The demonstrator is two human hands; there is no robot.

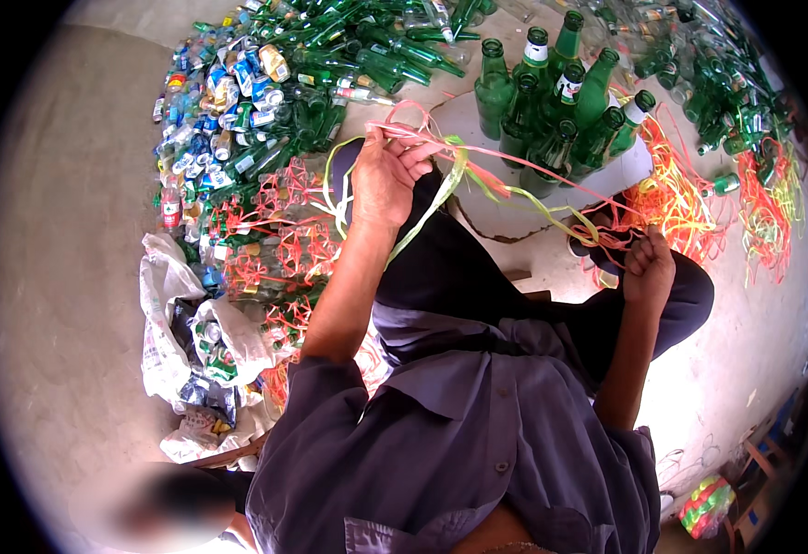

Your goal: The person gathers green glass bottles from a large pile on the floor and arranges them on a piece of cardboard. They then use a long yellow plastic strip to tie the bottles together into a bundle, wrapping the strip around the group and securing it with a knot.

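My left hand [387, 173] is raised over my left thigh, its fingers closed on strands of plastic twine. A pink strand [515, 156] runs from it across to my right hand [648, 266], which is pinched on pink strands beside my right knee. Loops of yellow-green twine [438, 197] hang around my left wrist and sag between the hands. Past the hands, several green glass bottles [494, 104] stand upright in a tight group on a round white board [494, 215]. Right of the board lies a tangled heap of orange, pink and yellow twine [674, 215].
At the left, crushed cans [245, 76] and loose green bottles [383, 62] form a large pile. Clear bottles bundled with red twine [307, 249] lie beside my left arm, near white sacks [168, 311]. More bottles [716, 104] lie at right. Another person [241, 523] appears lower left.
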